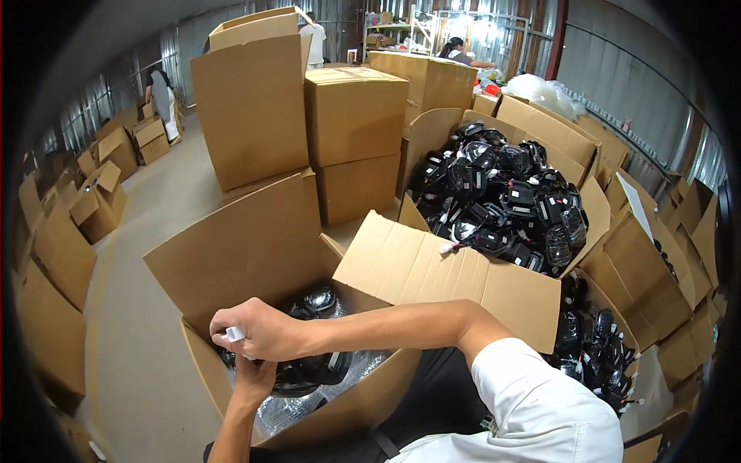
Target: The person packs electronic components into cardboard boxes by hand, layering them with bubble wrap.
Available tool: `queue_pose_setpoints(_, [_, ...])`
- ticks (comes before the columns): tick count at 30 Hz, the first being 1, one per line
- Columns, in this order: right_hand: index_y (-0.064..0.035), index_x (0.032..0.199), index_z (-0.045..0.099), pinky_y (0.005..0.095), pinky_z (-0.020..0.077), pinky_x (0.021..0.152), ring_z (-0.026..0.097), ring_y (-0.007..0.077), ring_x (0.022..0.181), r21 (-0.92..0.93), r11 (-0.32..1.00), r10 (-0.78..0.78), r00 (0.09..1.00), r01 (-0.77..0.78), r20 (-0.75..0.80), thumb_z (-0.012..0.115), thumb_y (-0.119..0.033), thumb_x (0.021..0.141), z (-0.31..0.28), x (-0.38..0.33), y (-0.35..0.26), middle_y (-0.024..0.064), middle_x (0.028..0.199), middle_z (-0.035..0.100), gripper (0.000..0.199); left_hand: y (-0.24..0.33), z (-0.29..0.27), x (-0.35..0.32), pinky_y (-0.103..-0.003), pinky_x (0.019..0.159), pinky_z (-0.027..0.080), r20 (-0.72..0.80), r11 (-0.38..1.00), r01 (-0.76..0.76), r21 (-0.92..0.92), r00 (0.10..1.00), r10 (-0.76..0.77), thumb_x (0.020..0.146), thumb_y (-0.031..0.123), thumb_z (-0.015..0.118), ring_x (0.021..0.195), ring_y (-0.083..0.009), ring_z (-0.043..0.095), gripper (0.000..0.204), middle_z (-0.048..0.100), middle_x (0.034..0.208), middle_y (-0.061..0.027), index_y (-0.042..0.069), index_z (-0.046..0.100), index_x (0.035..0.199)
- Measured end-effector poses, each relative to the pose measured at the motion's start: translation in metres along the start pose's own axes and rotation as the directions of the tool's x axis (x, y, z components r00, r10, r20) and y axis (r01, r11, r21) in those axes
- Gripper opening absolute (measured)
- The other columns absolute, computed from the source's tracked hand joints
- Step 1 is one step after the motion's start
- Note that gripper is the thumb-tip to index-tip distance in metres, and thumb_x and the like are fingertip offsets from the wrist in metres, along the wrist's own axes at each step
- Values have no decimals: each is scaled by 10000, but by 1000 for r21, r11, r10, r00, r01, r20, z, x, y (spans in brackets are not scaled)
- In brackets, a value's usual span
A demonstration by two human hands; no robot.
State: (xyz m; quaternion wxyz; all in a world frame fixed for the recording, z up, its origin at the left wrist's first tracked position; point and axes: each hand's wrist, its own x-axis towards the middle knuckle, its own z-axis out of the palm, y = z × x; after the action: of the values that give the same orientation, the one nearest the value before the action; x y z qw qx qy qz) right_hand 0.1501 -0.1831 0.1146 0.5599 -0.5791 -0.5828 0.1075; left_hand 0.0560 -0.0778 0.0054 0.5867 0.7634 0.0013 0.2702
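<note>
My right hand (266, 330) is closed in a fist over an open cardboard box (390, 376). A small white plastic piece (235, 333), perhaps a wire connector, sticks out between its fingers. Just below it, touching or nearly so, is my left hand (255, 376), whose fingers are mostly hidden behind the right one. Inside the box, black plastic units (312, 374) with shiny clear-wrapped parts lie on bubble wrap (282, 414). Some of them are covered by my hands and right forearm.
A big carton (432, 127) at the far right is heaped with black wired units (502, 193). More such units (594, 339) fill a box at my right. Tall stacked cartons (251, 116) stand ahead. Other boxes (104, 202) line the left aisle, where a person (162, 100) stands.
</note>
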Motion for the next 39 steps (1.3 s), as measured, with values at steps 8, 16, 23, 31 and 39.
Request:
queue_pose_setpoints(8, [15,1407,450,361,507,905,620,241,1065,-137,974,214,922,-178,321,771,-316,864,-18,23,23,192,1161,640,712,4,-10,14,-282,659,479,38,919,278,-280,959,-279,966,205,678,776,-120,582,245,617,933,-21,34,594,1121])
queue_pose_setpoints(16, [6,1407,500,372,435,1090,567,218,1247,262,816,558,821,-516,-119,408,-384,1091,-88,-40,94,131,1330,608,509,28,-46,28,-242,516,396,-196,772,265,-578,873,-447,966,182,682,572,-83,492,147,556,707,11,67,613,904])
queue_pose_setpoints(23, [24,1500,367,427,383,1149,444,361,1395,-324,943,26,989,-73,-146,632,117,711,-32,-101,80,213,1553,368,837,12,-63,26,-202,439,297,-110,688,386,-614,821,-560,978,295,640,529,-48,469,225,551,697,60,158,563,816])
queue_pose_setpoints(31, [5,1162,649,362,546,941,671,190,1014,332,919,326,886,-214,-331,716,-73,893,-43,-33,62,96,1127,691,288,23,-90,28,-185,439,336,-220,761,383,-524,802,-555,1025,335,596,569,-57,520,328,579,743,15,15,668,1026])
queue_pose_setpoints(39, [-86,1052,668,355,578,758,686,165,842,599,349,883,467,-720,46,611,-264,981,0,-26,219,49,954,716,200,43,-154,-13,-211,552,362,-760,962,109,-249,594,-264,1035,377,572,685,-62,573,381,670,812,-6,19,700,1038])
